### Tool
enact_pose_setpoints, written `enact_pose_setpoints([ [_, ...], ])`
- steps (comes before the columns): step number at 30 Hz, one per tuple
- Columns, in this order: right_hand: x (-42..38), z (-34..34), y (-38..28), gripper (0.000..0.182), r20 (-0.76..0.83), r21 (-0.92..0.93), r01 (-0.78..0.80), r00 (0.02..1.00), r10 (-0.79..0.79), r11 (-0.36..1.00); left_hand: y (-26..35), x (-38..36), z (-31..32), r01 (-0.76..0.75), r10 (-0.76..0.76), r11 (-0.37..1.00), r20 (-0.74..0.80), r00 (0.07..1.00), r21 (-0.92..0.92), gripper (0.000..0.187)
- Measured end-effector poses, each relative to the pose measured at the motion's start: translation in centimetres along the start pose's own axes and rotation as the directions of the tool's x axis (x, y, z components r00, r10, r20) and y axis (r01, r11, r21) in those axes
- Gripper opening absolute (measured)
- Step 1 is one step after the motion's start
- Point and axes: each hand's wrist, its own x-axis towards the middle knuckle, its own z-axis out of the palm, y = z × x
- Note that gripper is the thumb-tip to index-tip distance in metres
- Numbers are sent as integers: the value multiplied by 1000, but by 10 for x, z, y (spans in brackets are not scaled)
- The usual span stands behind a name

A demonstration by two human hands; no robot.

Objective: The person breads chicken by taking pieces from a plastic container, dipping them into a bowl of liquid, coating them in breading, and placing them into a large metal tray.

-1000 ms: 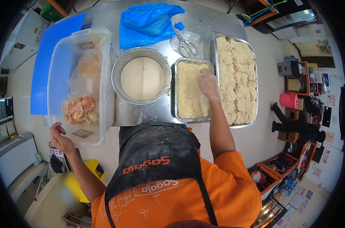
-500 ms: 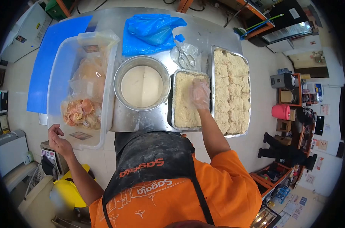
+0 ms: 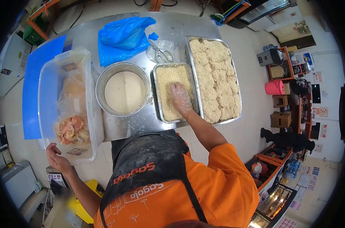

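Observation:
My right hand (image 3: 181, 99), in a clear plastic glove, rests in a rectangular metal pan (image 3: 156, 99) of pale breadcrumbs (image 3: 170, 74). Its fingers are bent and close together, their tips down in the crumbs; anything under them is hidden. My left hand (image 3: 57, 157) is bare and holds nothing, its fingers loosely curled and apart, beside the near corner of a clear plastic tub (image 3: 93, 133). Inside that tub lie raw chicken pieces (image 3: 73, 129) and plastic bags. Between tub and pan stands a round metal pot (image 3: 101, 100) of creamy white batter (image 3: 125, 91).
A long metal tray (image 3: 239, 114) of crumb-coated pieces (image 3: 216, 79) adjoins the pan on the right. Behind are scissors (image 3: 163, 55) on clear plastic and a blue plastic bag (image 3: 123, 38). A blue board (image 3: 31, 102) lies left of the tub. A person in dark clothes (image 3: 290, 140) is at far right.
The view has shifted, moving the table's things leftward in the picture. My right hand has moved from the pan's right side toward its middle. My left hand stays beside the tub.

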Motion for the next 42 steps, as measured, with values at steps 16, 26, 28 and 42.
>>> enact_pose_setpoints([
  [16, 15, -14, 46, 40, -168, 250, -91, 977, 135, 964, 1, -1, 0, 5, -9, 998, -64, 998, -56, 45],
  [26, 7, -121, 69, 28, 307, 828, -419, 895, 324, 372, -1, -1, -2, 30, -34, 999, -102, 994, -42, 48],
  [28, -3, -148, 77, 27, 305, 860, -410, 890, 339, 305, -2, 0, -1, 48, -52, 998, -104, 993, -41, 48],
  [42, -132, -163, 166, 24, 458, 631, -711, 664, 591, 310, 14, 7, 4, 88, -86, 996, -71, 994, 27, 47],
])
